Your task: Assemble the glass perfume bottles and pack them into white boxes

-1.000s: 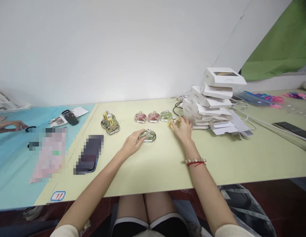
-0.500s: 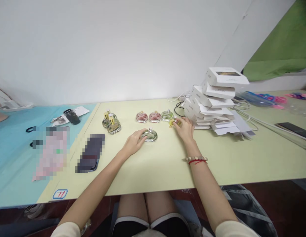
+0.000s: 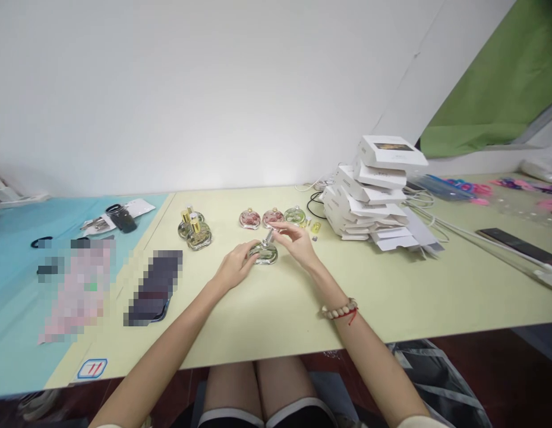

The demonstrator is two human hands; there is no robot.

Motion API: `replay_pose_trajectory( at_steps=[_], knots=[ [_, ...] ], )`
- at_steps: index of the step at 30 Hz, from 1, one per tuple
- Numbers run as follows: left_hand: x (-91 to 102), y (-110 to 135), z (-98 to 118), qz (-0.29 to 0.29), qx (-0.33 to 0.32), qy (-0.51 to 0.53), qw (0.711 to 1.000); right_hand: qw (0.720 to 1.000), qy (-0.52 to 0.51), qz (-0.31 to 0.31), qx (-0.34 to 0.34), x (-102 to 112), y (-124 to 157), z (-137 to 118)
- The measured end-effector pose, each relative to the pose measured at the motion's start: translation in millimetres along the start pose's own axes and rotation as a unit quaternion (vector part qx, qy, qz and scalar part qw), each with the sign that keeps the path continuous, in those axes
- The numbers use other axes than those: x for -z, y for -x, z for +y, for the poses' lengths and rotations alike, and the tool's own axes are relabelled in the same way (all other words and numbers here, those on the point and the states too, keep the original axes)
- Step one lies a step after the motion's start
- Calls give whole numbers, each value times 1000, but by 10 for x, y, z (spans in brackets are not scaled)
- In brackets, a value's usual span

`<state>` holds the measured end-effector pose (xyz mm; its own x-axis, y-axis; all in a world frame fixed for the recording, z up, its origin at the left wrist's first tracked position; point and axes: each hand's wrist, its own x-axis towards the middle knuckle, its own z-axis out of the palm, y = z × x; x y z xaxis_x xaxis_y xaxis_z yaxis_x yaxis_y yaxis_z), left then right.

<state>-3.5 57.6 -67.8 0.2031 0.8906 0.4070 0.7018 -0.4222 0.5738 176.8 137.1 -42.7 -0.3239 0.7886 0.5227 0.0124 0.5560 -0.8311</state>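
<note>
A flat, rounded glass perfume bottle [image 3: 264, 255] with pale green contents stands on the table in front of me. My left hand [image 3: 233, 266] is closed on its left side. Above the neck, my right hand [image 3: 297, 242] pinches a small silvery cap [image 3: 269, 236], tilted at the bottle's top; whether it is seated there I cannot tell. Behind it are two red-toned bottles [image 3: 249, 219] and a green one [image 3: 295, 215]. Small yellow transparent caps [image 3: 316, 227] and a tiny grey piece [image 3: 315, 239] lie beyond my right hand. Several gold-topped bottles [image 3: 199, 238] stand to the left.
A tall stack of white boxes [image 3: 387, 151] rises at the right, with cables around it. At the left lie a phone [image 3: 155, 285], a dark jar [image 3: 121, 219] and a pink item [image 3: 84, 285], partly pixelated. Another phone [image 3: 519, 246] rests far right.
My right hand has moved left from the small caps beside the green bottle to the neck of the bottle in front, bringing a silvery cap. My left hand stays on that bottle.
</note>
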Motion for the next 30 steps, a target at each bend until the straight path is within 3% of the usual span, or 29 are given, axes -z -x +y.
replay_pose_trajectory(
  at_steps=[7,12,21,27,30],
  knots=[
    [-1,-3,4,-5,-6,-5,1000,998,35,-35,36,-101,51,-27],
    [9,-4,21,-11,-7,-5,1000,999,28,-10,15,-130,30,-3],
    [0,3,22,-1,2,-22,1000,999,36,-39,-10,-158,36,-34],
    [208,10,37,28,15,-103,994,998,11,-34,-55,-200,86,42],
    [391,30,-44,73,80,-158,982,997,-2,-4,-82,-166,53,125]
  ],
)
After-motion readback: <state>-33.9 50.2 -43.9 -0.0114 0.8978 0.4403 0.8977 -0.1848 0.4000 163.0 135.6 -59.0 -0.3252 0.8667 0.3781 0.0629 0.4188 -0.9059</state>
